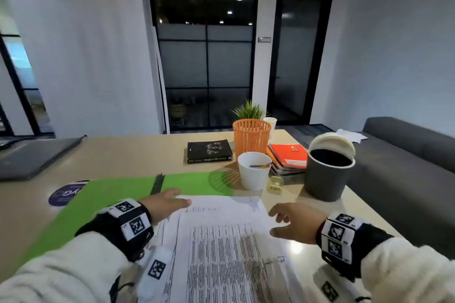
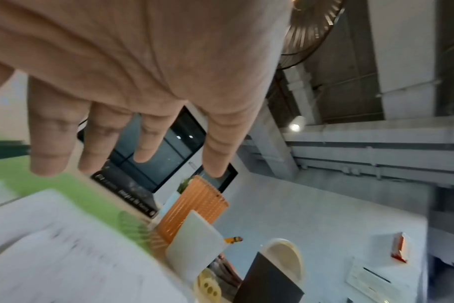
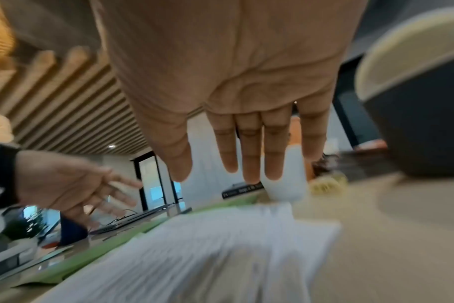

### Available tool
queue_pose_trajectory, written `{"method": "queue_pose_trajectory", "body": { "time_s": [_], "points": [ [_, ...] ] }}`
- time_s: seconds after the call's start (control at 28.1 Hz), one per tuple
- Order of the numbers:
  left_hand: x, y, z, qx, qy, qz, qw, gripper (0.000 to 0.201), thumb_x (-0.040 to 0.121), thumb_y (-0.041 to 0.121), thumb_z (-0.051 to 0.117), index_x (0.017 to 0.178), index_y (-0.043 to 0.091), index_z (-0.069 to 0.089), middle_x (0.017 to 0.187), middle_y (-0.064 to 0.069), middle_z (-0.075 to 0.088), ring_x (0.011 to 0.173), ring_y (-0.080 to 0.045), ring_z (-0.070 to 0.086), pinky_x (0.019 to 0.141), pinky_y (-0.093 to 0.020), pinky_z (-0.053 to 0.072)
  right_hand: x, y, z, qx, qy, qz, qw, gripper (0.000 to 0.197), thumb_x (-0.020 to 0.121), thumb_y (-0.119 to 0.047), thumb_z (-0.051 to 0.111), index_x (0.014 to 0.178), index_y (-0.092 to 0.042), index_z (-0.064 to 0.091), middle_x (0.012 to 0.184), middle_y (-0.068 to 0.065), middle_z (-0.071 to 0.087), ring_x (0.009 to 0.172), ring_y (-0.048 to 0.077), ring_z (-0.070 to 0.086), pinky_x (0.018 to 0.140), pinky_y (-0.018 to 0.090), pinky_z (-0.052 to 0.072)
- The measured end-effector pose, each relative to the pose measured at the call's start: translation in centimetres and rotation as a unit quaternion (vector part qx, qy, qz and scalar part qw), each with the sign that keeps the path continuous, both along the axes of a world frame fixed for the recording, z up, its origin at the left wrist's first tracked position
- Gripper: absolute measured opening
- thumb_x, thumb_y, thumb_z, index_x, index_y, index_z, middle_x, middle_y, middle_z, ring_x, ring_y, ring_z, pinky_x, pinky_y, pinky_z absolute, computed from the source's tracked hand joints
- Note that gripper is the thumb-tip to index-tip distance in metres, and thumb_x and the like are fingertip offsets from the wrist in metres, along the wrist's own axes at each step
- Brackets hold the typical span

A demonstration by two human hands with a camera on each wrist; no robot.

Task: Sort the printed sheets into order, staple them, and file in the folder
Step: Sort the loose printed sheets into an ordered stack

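table (image 1: 128,155) crowded. green folder (image 1: 103,194) lies open at left, far corner of printed sheets (image 1: 221,241) overlapping it. sheets loosely fanned, not squared. left hand (image 1: 165,204) and right hand (image 1: 295,222) both spread, empty, flanking sheets. risk: hasty sweep skews stack or knocks white cup (image 1: 253,171), stapler (image 1: 275,184).

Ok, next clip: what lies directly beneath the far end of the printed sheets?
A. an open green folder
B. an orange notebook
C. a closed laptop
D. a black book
A: in the head view the printed sheets overlap the near edge of the open green folder, while both hands, left hand and right hand, hover open above them.
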State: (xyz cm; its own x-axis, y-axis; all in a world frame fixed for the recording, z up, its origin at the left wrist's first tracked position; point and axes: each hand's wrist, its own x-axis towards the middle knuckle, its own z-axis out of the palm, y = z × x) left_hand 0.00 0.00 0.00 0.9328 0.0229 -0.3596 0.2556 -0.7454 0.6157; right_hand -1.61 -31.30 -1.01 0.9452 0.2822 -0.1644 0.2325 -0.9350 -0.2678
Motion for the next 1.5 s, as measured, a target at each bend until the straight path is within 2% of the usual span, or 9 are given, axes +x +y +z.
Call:
{"method": "queue_pose_trajectory", "body": {
  "time_s": [0.18,0.36,0.46,0.61,0.82,1.0,1.14,1.28,1.5],
  "points": [
    [-1.2,1.5,-3.3,-0.068,0.075,0.077,0.992,0.058,0.094,0.044,0.048,0.141,0.014,0.032,0.133,-0.011,0.044,0.116,-0.025,0.048,0.095,-0.037,0.043,-0.9,-1.2,-3.0,0.026,0.082,-0.052,0.995,0.048,0.083,-0.049,0.063,0.125,-0.029,0.053,0.098,-0.017,0.055,0.088,0.005,0.054,0.088,0.021,0.044],
    [-2.7,1.6,-5.2,-0.128,0.108,0.151,0.974,0.030,0.090,0.035,0.060,0.112,0.017,0.051,0.093,-0.007,0.055,0.070,-0.016,0.049,0.061,-0.026,0.043,-1.4,-1.7,-4.8,0.077,0.152,-0.081,0.982,0.044,0.082,-0.039,0.068,0.120,-0.020,0.057,0.090,-0.012,0.060,0.067,0.004,0.055,0.058,0.013,0.041],
    [-2.8,1.4,-6.0,-0.128,0.147,0.146,0.970,0.028,0.088,0.031,0.063,0.107,0.013,0.051,0.073,-0.008,0.048,0.053,-0.015,0.038,0.050,-0.023,0.032,-1.7,-1.8,-5.6,0.078,0.159,-0.110,0.978,0.042,0.081,-0.037,0.069,0.118,-0.020,0.058,0.097,-0.009,0.062,0.066,0.003,0.055,0.056,0.012,0.040],
    [-2.6,0.7,-6.9,-0.118,0.147,0.146,0.971,0.021,0.087,0.024,0.065,0.096,0.010,0.053,0.081,-0.012,0.055,0.054,-0.017,0.049,0.046,-0.025,0.042,-1.6,-2.2,-6.8,0.087,0.158,-0.137,0.974,0.046,0.078,-0.042,0.072,0.117,-0.023,0.058,0.105,-0.008,0.064,0.085,0.008,0.059,0.073,0.017,0.044],
    [-2.8,-0.4,-7.6,-0.109,0.134,0.129,0.976,0.029,0.082,0.006,0.069,0.105,0.012,0.052,0.067,-0.009,0.061,0.048,-0.015,0.048,0.041,-0.021,0.035,-1.7,-1.9,-7.8,0.119,0.159,-0.169,0.965,0.032,0.079,-0.030,0.073,0.102,-0.026,0.050,0.085,-0.010,0.058,0.069,0.003,0.055,0.054,0.012,0.039],
    [-2.2,-2.1,-6.5,0.060,0.123,0.006,0.991,0.030,0.083,0.038,0.067,0.072,0.019,0.047,0.059,0.002,0.049,0.049,-0.012,0.043,0.048,-0.021,0.032,-1.5,-1.7,-7.4,0.083,0.158,-0.142,0.974,0.016,0.081,-0.027,0.070,0.086,-0.024,0.055,0.072,-0.014,0.058,0.060,-0.002,0.053,0.052,0.009,0.036],
    [-1.8,-3.0,-6.5,0.149,0.112,-0.053,0.981,0.028,0.088,0.041,0.060,0.081,0.016,0.049,0.074,0.001,0.051,0.067,-0.014,0.048,0.059,-0.024,0.035,-1.9,-1.8,-7.5,0.115,0.165,-0.148,0.968,0.011,0.082,-0.025,0.070,0.077,-0.024,0.060,0.068,-0.012,0.060,0.059,0.001,0.053,0.056,0.011,0.039],
    [-1.2,-2.4,-5.8,0.122,0.009,-0.012,0.992,0.021,0.090,0.028,0.059,0.076,0.017,0.046,0.075,0.000,0.050,0.060,-0.009,0.045,0.049,-0.022,0.033,-2.7,-2.2,-7.8,0.182,0.173,-0.173,0.952,0.010,0.082,-0.022,0.071,0.074,-0.021,0.064,0.060,-0.013,0.060,0.056,0.001,0.054,0.056,0.010,0.041],
    [-0.5,-0.7,-4.5,0.108,0.000,0.027,0.994,0.025,0.088,0.027,0.063,0.107,0.016,0.053,0.104,-0.004,0.061,0.086,-0.020,0.057,0.067,-0.024,0.042,-2.8,-1.9,-7.4,0.165,0.190,-0.172,0.952,0.022,0.086,-0.035,0.065,0.070,-0.021,0.060,0.061,-0.010,0.057,0.054,0.003,0.050,0.053,0.012,0.039]
  ]
}}
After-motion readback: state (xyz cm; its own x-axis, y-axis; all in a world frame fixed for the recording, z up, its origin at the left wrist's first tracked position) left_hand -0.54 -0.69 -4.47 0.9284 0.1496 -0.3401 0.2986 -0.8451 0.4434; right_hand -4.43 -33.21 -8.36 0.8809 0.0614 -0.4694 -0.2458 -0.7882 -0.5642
